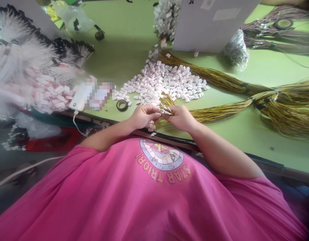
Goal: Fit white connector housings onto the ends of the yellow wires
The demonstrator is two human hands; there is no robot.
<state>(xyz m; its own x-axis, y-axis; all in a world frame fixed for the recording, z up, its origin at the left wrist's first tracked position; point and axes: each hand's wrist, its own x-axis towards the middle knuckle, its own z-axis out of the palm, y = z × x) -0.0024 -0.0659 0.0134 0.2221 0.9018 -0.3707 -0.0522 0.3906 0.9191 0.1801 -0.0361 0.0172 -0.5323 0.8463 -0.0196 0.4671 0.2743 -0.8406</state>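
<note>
My right hand (181,117) is closed around the ends of thin yellow and dark wires (219,111), whose silvery tips (164,108) stick out towards the left. Facing it, my left hand (144,115) is pinched, with its fingertips right at those tips; what lies between them is too small to make out. Just beyond both hands spreads a pile of small white plastic connectors (167,80). A few more connectors (151,126) lie below my left fingers at the table edge.
A roll of black tape (122,105) and a white power bank (80,97) with a cable lie left on the green table (119,40). White bundles (16,57) crowd the far left. Another wire bundle (212,75) runs rightward behind. A grey box (209,26) stands at the back.
</note>
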